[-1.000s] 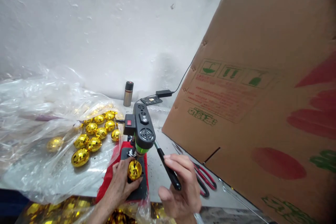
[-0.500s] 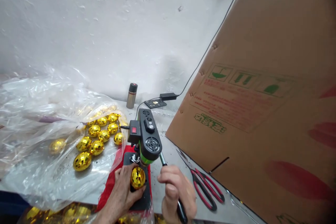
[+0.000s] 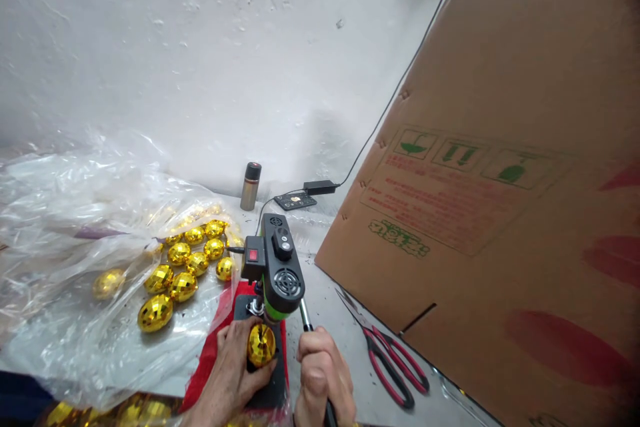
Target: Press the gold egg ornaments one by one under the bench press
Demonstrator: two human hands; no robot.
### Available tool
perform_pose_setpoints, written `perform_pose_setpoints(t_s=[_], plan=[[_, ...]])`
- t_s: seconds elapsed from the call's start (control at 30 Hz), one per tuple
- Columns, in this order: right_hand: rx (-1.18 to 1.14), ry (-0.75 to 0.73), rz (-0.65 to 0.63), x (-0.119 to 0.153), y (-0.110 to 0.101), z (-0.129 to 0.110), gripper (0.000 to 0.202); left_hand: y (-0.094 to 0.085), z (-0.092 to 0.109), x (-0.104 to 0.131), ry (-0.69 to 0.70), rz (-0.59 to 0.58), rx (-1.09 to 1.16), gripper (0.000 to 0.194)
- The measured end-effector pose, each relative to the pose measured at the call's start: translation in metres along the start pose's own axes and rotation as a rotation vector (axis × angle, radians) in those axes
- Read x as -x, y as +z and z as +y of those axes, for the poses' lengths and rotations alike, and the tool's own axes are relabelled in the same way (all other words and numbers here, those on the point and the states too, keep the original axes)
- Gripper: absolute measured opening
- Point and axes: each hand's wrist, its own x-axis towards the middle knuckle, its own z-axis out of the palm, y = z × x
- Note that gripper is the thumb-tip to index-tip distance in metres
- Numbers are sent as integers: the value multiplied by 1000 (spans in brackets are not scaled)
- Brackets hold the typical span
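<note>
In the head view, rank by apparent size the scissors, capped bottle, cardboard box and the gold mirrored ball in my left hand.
1. Cardboard box
2. Scissors
3. Capped bottle and held gold mirrored ball: too alike to rank

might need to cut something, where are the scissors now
In the head view, the scissors lie on the table right of the right hand, alongside the cardboard box.

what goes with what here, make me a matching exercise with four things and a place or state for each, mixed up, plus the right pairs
Things:
1. left hand
2. right hand
3. scissors
4. bottle

Places or states:
A. lying beside the cardboard box
B. wrapped around the lever
C. standing upright near the wall
D. holding a gold ball

Pairs: 1-D, 2-B, 3-A, 4-C
</note>
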Motion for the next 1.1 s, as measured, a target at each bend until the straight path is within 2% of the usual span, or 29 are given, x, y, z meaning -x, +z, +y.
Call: perform_pose_setpoints(t_s=[0.13,0.5,0.7,0.9,1.1], plan=[[-4,155,-3,7,0,-9,41,-1,1,-1,12,10,3,47],[0,279,18,14,2,-18,43,1,0,-2,-10,2,24,48],[28,260,63,16,6,-15,43,0,0,-3,-22,-8,19,50],[-29,74,147,16,12,2,42,0,0,-3,-7,4,5,48],[-36,105,191,19,17,4,44,5,-5,-3,26,37,-22,48]])
